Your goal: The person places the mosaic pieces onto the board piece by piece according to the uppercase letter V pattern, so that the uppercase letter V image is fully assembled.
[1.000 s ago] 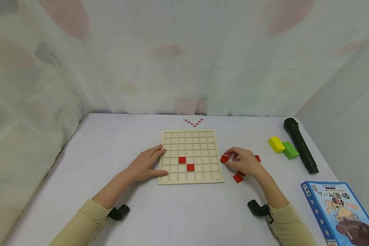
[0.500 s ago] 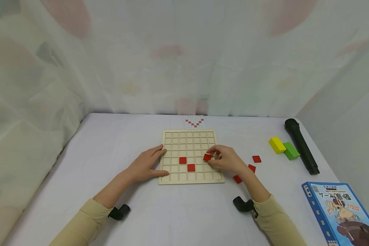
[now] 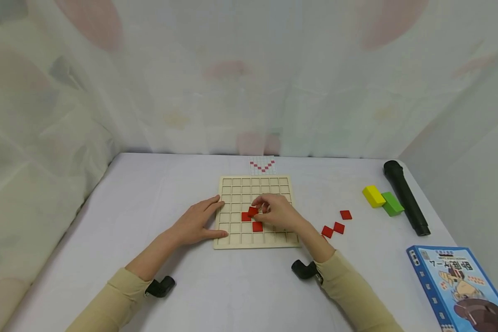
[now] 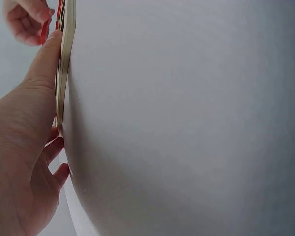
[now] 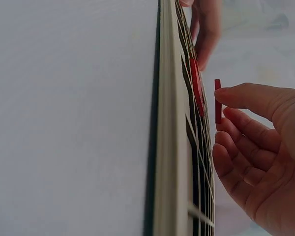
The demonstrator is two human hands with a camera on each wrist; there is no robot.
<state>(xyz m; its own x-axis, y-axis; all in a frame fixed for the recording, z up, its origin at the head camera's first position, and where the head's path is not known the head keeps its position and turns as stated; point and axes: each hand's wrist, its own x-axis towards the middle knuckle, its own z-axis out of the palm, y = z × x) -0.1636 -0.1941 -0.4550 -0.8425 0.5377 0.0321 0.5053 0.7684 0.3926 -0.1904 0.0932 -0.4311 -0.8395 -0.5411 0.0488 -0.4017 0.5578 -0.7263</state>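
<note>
A pale wooden grid board (image 3: 236, 189) lies on the white-covered table. Two red square tiles sit in its cells, a left tile (image 3: 245, 216) and a lower tile (image 3: 257, 227). My right hand (image 3: 277, 213) pinches another red tile (image 3: 252, 211) between thumb and fingers over the board, overlapping the left tile in the head view. In the right wrist view this held tile (image 5: 218, 101) stands on edge, a small gap off the grid. My left hand (image 3: 197, 222) rests on the board's left edge, thumb and fingers spread and fairly straight.
Several loose red tiles (image 3: 339, 228) lie right of the board. Behind it is a small pattern card (image 3: 263, 165) with a red V. Further right are a yellow block (image 3: 373, 196), a green block (image 3: 392, 204), a black microphone-shaped object (image 3: 406, 196) and a blue box (image 3: 460, 286).
My right hand has carried the red tile leftward from the table beside the board to over its middle. The loose tiles came into fuller view. My left hand has stayed in place.
</note>
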